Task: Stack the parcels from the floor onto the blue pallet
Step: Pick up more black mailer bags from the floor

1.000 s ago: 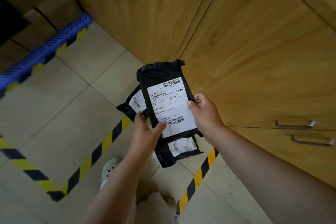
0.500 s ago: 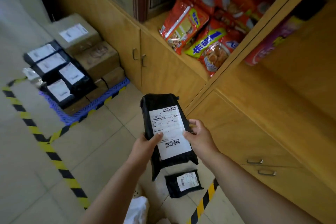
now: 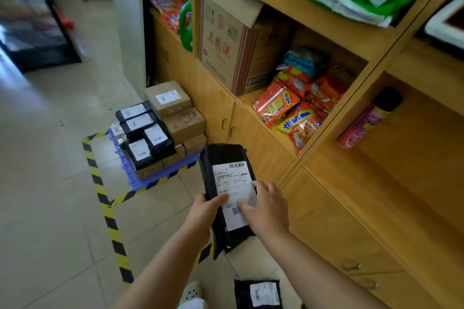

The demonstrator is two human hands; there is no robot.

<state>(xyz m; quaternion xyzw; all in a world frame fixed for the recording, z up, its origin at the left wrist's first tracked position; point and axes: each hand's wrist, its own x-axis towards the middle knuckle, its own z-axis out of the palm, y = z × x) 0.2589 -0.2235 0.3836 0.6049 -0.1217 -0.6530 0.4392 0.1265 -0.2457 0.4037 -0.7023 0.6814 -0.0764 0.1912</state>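
I observe the left hand (image 3: 204, 211) gripping the left edge of a black parcel (image 3: 227, 183), thumb curled over its white label, while the right hand (image 3: 268, 206) lies across the label's right side with fingers spread and nearly straight; both forearms reach forward from the lower frame, holding the parcel in the air above the floor. I note the blue pallet (image 3: 140, 178) ahead by the wooden cabinet (image 3: 326, 221), already carrying stacked boxes and black parcels, and a second black parcel (image 3: 258, 293) on the floor by the bottom edge.
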